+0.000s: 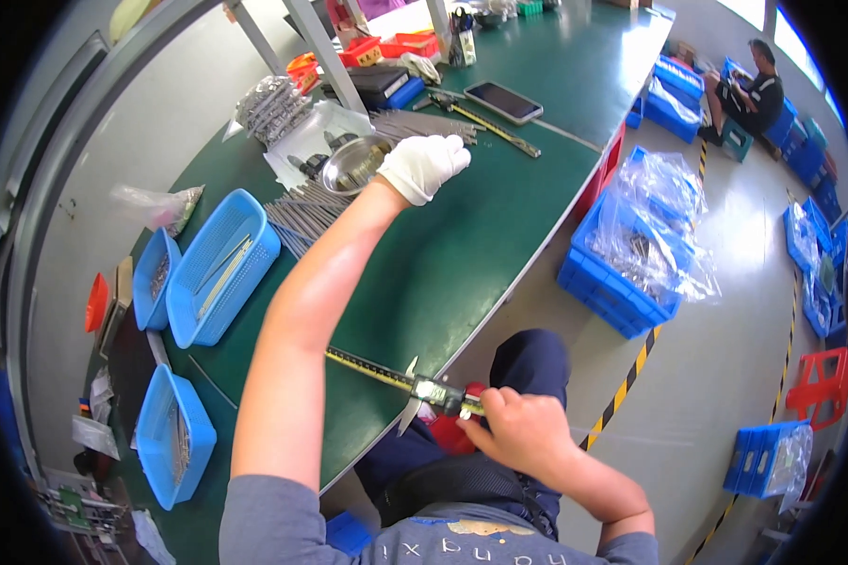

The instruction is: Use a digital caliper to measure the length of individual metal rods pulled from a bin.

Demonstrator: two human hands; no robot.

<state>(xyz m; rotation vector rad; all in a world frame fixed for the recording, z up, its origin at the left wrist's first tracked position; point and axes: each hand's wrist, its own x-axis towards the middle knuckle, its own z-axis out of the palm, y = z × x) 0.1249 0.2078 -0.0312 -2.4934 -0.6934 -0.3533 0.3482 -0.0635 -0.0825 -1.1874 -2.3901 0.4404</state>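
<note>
Two hands apart, right hand gripping caliper

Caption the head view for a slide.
Gloved left hand reaches a round metal bowl; bare right hand holds a digital caliper.

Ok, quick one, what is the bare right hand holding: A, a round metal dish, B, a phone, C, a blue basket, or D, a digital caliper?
D: the right hand grips a digital caliper at the near edge of the green table, while the gloved left hand reaches to the round metal dish farther back.
</note>
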